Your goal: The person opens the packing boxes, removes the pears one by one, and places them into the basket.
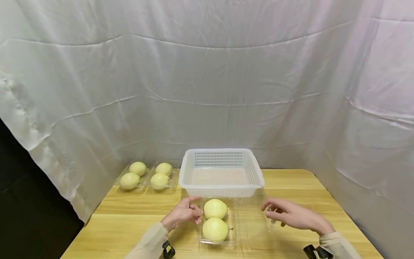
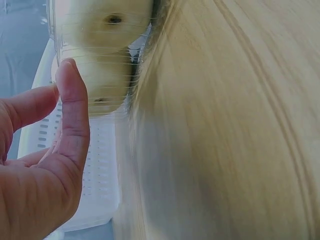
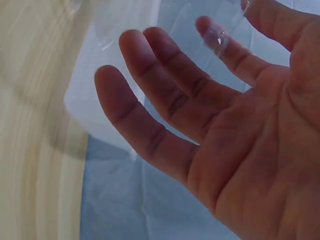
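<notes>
A clear plastic clamshell box (image 1: 234, 237) stands near the front of the table with its lid (image 1: 252, 219) folded out to the right. Inside are two pale yellow pears (image 1: 215, 229), one behind the other; they also show through the plastic wall in the left wrist view (image 2: 107, 22). My left hand (image 1: 183, 213) is at the box's left side, thumb and a finger pinching its rim. On the other side, my right hand (image 1: 295, 214) pinches the lid's right edge between thumb and index finger, the other fingers loosely bent in the right wrist view (image 3: 225, 120).
Directly behind the box sits a white perforated plastic basket (image 1: 221, 187) with nothing in it. Two more clear boxes, holding pears (image 1: 130, 181) and pears (image 1: 160, 181), stand at the back left. A pale curtain (image 1: 220, 90) hangs round the wooden table (image 1: 113, 230).
</notes>
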A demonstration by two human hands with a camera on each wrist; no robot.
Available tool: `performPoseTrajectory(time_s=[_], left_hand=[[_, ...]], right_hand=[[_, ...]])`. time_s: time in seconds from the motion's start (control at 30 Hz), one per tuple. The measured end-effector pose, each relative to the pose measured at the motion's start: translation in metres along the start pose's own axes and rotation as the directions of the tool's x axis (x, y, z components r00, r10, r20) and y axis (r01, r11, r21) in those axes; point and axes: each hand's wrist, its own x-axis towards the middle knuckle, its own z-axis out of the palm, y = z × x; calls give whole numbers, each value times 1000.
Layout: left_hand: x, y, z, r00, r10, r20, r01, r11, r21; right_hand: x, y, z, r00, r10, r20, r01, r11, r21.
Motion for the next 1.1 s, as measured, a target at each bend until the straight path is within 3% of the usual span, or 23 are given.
performPoseTrajectory(time_s=[0.37, 0.5, 0.87, 1.1], left_hand=[[4, 2, 3, 999, -2, -39, 2, 1000, 1], [7, 4, 5, 998, -11, -57, 11, 1000, 0], [12, 4, 5, 996, 9, -88, -6, 1000, 26], [10, 0, 4, 995, 23, -100, -19, 999, 41]], right_hand=[[-5, 44, -5, 989, 55, 138, -76, 986, 150], [-2, 59, -3, 985, 87, 147, -111, 979, 171], [8, 75, 5, 980, 181, 78, -191, 971, 143], [16, 74, 10, 974, 218, -64, -215, 975, 56]])
